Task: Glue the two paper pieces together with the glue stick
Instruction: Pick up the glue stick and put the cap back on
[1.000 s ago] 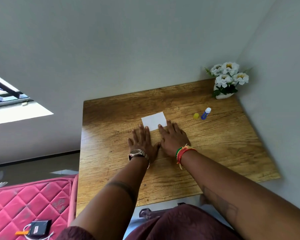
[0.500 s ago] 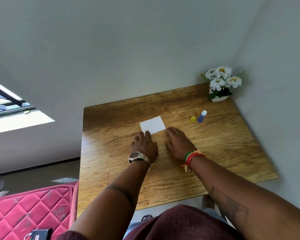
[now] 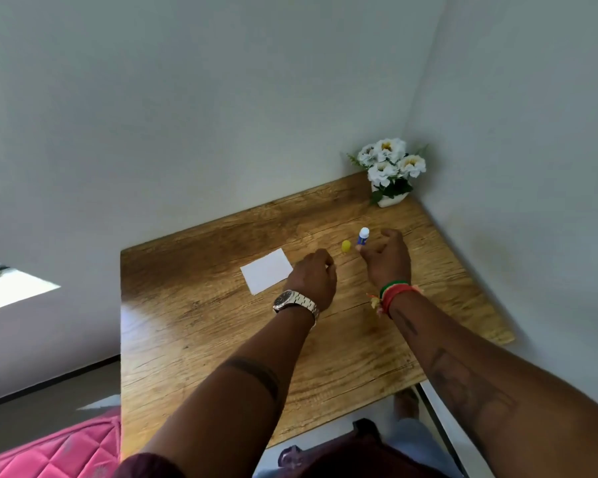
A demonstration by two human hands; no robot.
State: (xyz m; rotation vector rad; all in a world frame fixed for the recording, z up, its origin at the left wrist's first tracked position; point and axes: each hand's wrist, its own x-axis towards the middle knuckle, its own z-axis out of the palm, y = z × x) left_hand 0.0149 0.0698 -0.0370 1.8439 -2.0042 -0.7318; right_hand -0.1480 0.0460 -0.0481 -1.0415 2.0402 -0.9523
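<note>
A white paper rectangle (image 3: 266, 276) lies flat on the wooden table (image 3: 194, 339), left of both hands. A blue glue stick (image 3: 363, 236) with a white top stands upright farther back, its yellow cap (image 3: 346, 246) lying just left of it. My right hand (image 3: 389, 260) hovers right of the stick with loosely curled fingers, one fingertip at the stick's lower end. My left hand (image 3: 313, 281), with a wristwatch, is beside the paper's right edge and just short of the cap, fingers bent downward and holding nothing that shows.
A white pot of white flowers (image 3: 390, 170) stands in the table's far right corner, where two walls meet. A pink quilted case (image 3: 59, 453) sits on the floor at the lower left. The table's near edge is above my lap.
Both hands have left the paper and moved right and farther back, toward the cap and the glue stick. The camera has turned, so the table sits lower right in view.
</note>
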